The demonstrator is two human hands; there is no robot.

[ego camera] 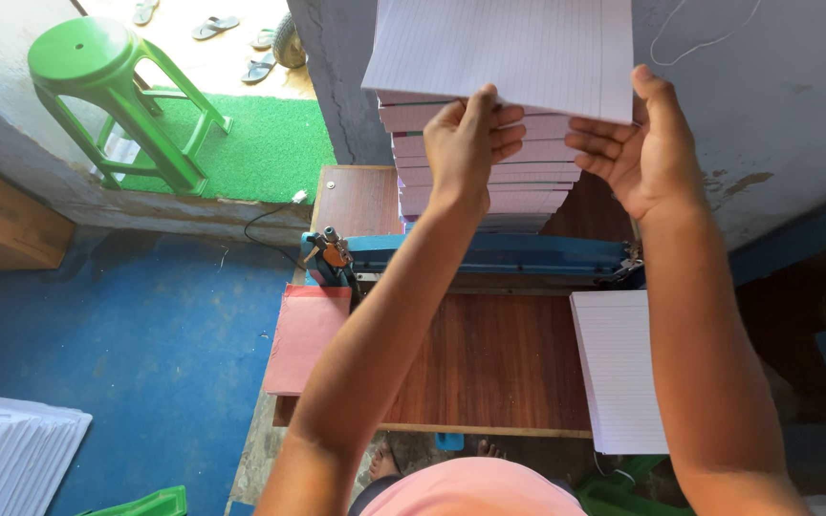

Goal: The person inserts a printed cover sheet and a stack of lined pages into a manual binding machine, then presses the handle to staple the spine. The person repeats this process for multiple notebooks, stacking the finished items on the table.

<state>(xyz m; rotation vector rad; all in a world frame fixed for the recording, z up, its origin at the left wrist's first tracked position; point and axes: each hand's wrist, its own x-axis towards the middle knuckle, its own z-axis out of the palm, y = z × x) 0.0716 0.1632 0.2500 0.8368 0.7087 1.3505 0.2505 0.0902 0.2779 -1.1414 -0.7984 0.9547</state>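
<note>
Head view: left hand and right hand both clenched on lined paper bundle atop pink-edged stack.

I see a brown wooden table against a grey wall. Left of the table lies a blue floor; beyond it, a green mat carries a green plastic stool. Sandals lie in sunlight past the mat.
</note>
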